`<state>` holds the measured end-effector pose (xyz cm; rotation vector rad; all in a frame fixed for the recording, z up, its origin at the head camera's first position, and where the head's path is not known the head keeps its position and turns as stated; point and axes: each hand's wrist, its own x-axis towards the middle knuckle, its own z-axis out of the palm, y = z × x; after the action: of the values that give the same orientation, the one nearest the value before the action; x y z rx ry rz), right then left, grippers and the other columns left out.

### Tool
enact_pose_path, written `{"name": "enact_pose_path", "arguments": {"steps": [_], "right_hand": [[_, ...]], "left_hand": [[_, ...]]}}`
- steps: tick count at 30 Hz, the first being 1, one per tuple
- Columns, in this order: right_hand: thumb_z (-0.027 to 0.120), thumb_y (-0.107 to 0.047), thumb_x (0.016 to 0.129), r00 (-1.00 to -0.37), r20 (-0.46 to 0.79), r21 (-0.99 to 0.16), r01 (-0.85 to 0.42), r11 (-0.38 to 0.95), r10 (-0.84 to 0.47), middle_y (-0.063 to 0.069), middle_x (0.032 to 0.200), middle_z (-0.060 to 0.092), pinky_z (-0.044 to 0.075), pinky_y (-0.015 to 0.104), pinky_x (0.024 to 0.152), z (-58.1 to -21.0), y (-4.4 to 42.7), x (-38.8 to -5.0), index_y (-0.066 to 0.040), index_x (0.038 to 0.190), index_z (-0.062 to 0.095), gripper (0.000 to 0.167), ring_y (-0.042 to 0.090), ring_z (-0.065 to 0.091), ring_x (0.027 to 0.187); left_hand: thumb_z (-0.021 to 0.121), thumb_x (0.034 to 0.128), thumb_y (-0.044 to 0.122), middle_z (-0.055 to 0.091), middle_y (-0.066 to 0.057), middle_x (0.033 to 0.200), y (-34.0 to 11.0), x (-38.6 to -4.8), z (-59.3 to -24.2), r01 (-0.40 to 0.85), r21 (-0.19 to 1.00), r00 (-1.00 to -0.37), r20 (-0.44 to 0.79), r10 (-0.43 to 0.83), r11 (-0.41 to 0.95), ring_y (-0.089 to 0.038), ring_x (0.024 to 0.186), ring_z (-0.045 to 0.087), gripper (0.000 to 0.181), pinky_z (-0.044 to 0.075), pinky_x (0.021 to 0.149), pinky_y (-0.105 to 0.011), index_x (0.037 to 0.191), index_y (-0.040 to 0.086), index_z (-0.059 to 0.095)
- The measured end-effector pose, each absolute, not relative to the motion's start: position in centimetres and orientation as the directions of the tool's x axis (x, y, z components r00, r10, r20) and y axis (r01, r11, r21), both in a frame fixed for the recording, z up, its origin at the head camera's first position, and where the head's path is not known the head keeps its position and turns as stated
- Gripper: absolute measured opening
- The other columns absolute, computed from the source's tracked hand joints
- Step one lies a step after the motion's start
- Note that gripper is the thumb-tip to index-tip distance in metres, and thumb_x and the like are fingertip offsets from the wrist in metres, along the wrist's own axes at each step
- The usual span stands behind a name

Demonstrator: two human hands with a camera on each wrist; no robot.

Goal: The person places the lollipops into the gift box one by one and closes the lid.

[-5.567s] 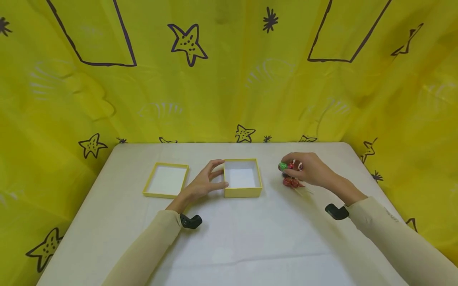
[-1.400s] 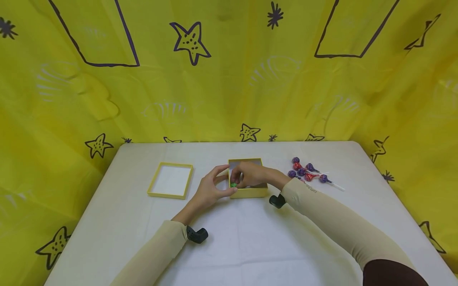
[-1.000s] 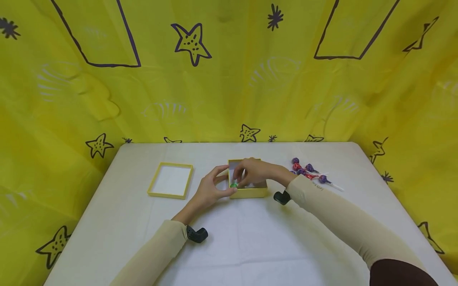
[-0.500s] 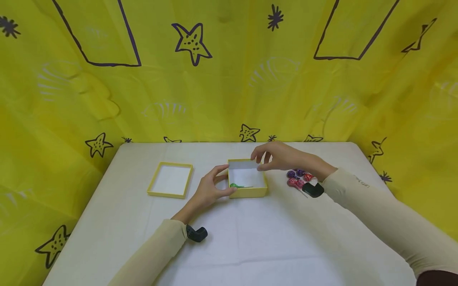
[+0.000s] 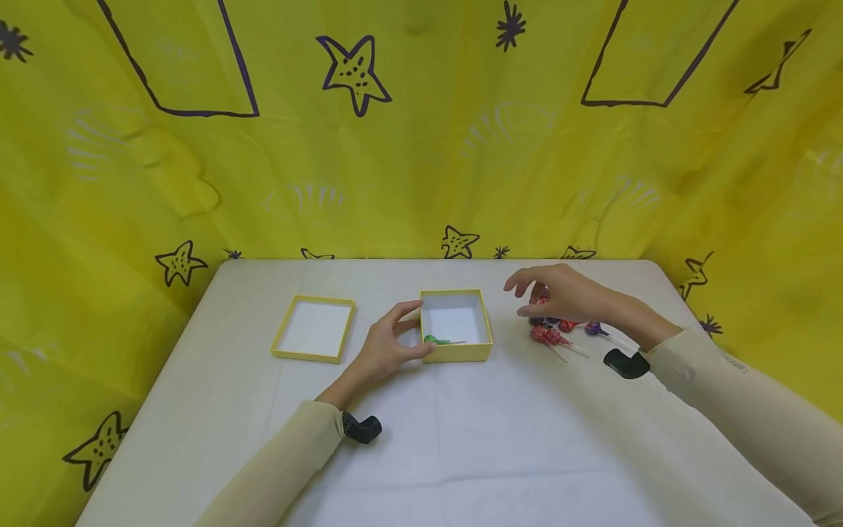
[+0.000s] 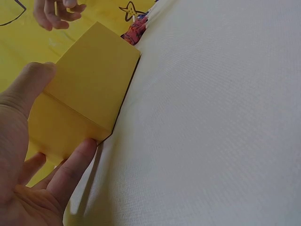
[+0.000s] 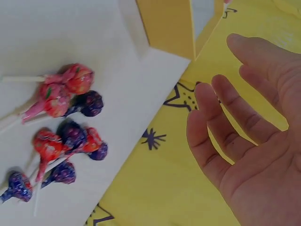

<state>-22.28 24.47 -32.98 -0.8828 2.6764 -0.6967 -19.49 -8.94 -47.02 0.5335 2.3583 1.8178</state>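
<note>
A yellow box (image 5: 457, 353) with a white inside stands at the table's middle. One green lollipop (image 5: 431, 339) lies in it along the near wall. My left hand (image 5: 385, 348) holds the box's left side, thumb at the near corner; the left wrist view shows thumb and fingers on the yellow box (image 6: 89, 80). My right hand (image 5: 566, 296) hangs over the lollipops (image 5: 546, 335) at the right, fingers loosely bent and holding nothing. In the right wrist view several red, pink and purple lollipops (image 7: 56, 99) lie beside the empty right hand (image 7: 254, 122).
A shallow yellow-rimmed lid (image 5: 306, 358) with a white inside lies left of the box. The white-covered table (image 5: 421, 439) meets a yellow curtain (image 5: 408, 161) printed with stars at its back edge.
The right hand carried the green lollipop from the pile into the box, let it go there, and moved back right above the remaining lollipops. The left hand stays on the box.
</note>
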Motion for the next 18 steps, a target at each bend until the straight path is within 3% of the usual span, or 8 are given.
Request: {"name": "enact_pose_path", "arguments": {"steps": [4,9,18], "right_hand": [[0.081,-0.009,0.089,-0.804,-0.052,-0.506,-0.490,0.710,-0.592,0.005,0.108,0.070,0.057,0.028,0.056,-33.4,25.8,-21.9,-0.011,0.125,0.068,0.039,0.020,0.065,0.087],[0.082,-0.010,0.088,-0.822,-0.027,-0.477,-0.489,0.730,-0.569,0.003,0.104,0.069,0.057,0.026,0.063,-34.2,27.3,-21.4,-0.009,0.125,0.068,0.040,0.019,0.065,0.089],[0.082,-0.007,0.086,-0.853,-0.015,-0.476,-0.452,0.754,-0.521,0.012,0.108,0.071,0.055,0.027,0.069,-37.2,29.9,-20.8,-0.006,0.124,0.069,0.040,0.021,0.062,0.087]], "left_hand": [[0.089,0.0816,0.014,0.043,-0.004,0.159,-9.0,-19.5,-47.0,0.200,0.955,-0.933,0.117,0.341,0.220,-0.026,0.135,0.056,0.084,0.045,0.112,-0.046,0.153,0.010,0.045],[0.089,0.0813,0.012,0.042,-0.005,0.160,-8.9,-19.6,-47.0,0.197,0.956,-0.933,0.114,0.342,0.218,-0.026,0.136,0.055,0.084,0.045,0.111,-0.046,0.153,0.010,0.045],[0.089,0.0803,0.011,0.043,-0.006,0.159,-8.9,-19.6,-46.9,0.187,0.958,-0.934,0.106,0.341,0.216,-0.026,0.136,0.055,0.085,0.046,0.111,-0.045,0.153,0.010,0.045]]}}
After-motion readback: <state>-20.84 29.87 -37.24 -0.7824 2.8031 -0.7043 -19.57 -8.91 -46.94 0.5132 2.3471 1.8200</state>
